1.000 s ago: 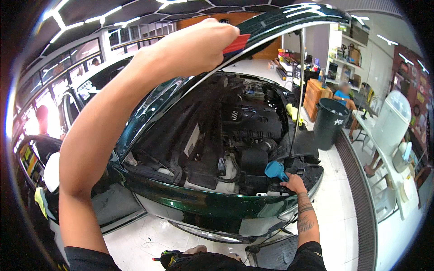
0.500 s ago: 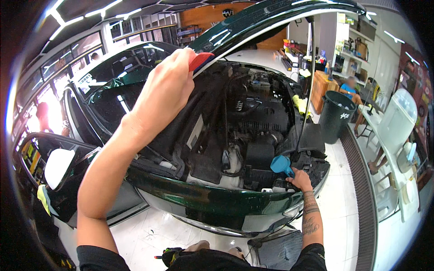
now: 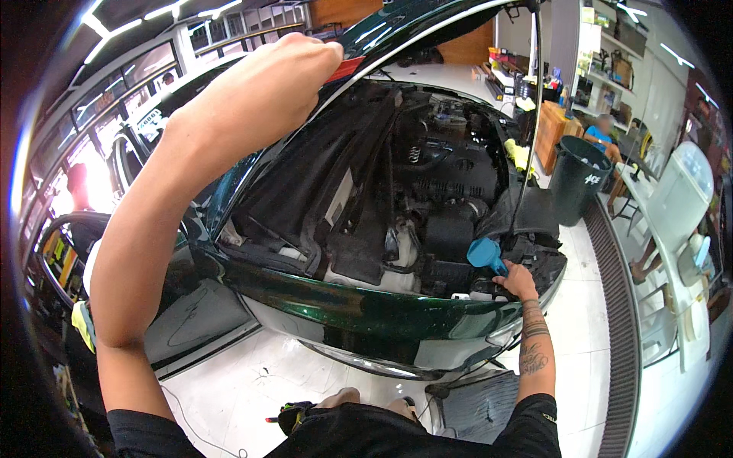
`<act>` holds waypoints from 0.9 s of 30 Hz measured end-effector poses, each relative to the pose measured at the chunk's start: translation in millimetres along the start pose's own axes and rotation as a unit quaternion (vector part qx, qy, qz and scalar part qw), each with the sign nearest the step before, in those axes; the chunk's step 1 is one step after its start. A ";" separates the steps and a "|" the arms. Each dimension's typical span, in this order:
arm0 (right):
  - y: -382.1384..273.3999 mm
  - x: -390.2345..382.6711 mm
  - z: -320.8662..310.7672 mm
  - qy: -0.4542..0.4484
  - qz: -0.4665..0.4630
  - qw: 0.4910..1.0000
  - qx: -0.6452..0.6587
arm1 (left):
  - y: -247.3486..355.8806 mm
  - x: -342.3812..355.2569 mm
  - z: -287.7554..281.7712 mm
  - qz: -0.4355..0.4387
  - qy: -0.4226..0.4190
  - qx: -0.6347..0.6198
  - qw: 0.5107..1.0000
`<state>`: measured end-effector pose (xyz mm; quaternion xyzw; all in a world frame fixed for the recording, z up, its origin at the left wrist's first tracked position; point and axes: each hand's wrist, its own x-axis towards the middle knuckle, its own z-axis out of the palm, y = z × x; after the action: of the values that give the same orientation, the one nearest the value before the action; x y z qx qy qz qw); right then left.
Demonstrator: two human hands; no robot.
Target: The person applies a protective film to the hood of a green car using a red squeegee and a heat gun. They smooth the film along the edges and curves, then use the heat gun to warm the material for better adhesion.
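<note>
Head view: two bare hands at work over the open engine bay of a dark green car.

The left hand [image 3: 263, 95] is raised high, its fingers pinched together on a red cloth [image 3: 345, 69] that lies against the edge of the raised bonnet [image 3: 427, 19]. The right hand [image 3: 518, 281] reaches down at the front right corner of the engine bay [image 3: 412, 206], closed around the stem of a blue funnel [image 3: 484, 253] that stands tilted just above the front panel [image 3: 366, 313]. A thin prop rod [image 3: 532, 114] runs up from near the funnel to the bonnet. A black bin [image 3: 576, 179] stands on the white floor beyond the car, with a seated person [image 3: 603, 133] behind it.
</note>
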<state>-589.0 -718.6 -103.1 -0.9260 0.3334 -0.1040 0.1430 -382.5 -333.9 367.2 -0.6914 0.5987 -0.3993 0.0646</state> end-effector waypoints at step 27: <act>-12.8 -5.0 -12.0 -0.026 0.016 1.000 0.003 | -0.8 -60.6 42.4 -0.113 0.027 -0.113 0.987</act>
<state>-588.7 -708.2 -88.1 -0.9224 0.3442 -0.0784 0.1566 -353.1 -296.9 310.3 -0.7463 0.5594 -0.3527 -0.0758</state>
